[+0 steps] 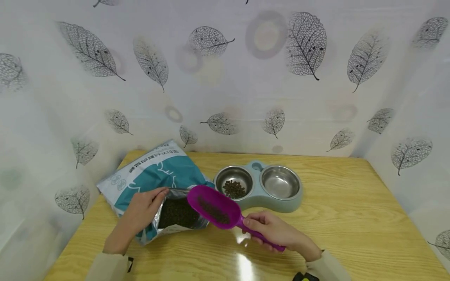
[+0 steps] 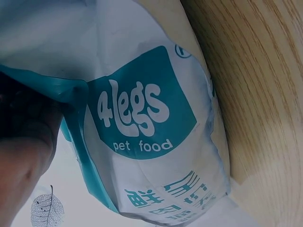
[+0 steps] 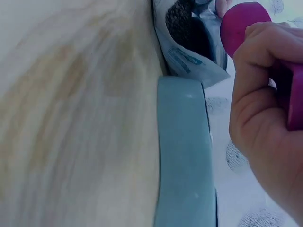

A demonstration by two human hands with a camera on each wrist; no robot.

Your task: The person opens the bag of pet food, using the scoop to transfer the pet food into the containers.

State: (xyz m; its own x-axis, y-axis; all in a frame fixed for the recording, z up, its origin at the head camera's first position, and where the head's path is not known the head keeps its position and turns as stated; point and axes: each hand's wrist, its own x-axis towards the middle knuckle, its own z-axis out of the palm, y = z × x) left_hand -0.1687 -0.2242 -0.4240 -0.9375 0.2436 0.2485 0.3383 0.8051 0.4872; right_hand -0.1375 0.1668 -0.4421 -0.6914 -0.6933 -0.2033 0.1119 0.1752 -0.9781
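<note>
My right hand (image 1: 270, 230) grips the handle of a magenta scoop (image 1: 236, 212), its bowl holding brown kibble and hovering at the right edge of the bag's mouth. With my left hand (image 1: 143, 207) I hold the upper rim of a teal and white pet food bag (image 1: 159, 166), which lies on its side, mouth facing me, dark kibble (image 1: 177, 212) inside. In the left wrist view the bag front (image 2: 142, 109) reads "4legs pet food". Right of the bag stands a pale blue double feeder (image 1: 258, 201). Its left steel bowl (image 1: 225, 175) has some kibble; the right steel bowl (image 1: 280, 181) holds none.
Everything rests on a wood-grain table (image 1: 351, 218). A white curtain (image 1: 239, 86) printed with leaves hangs behind it and along both sides. The feeder's side (image 3: 184, 151) shows close to my right hand in the right wrist view.
</note>
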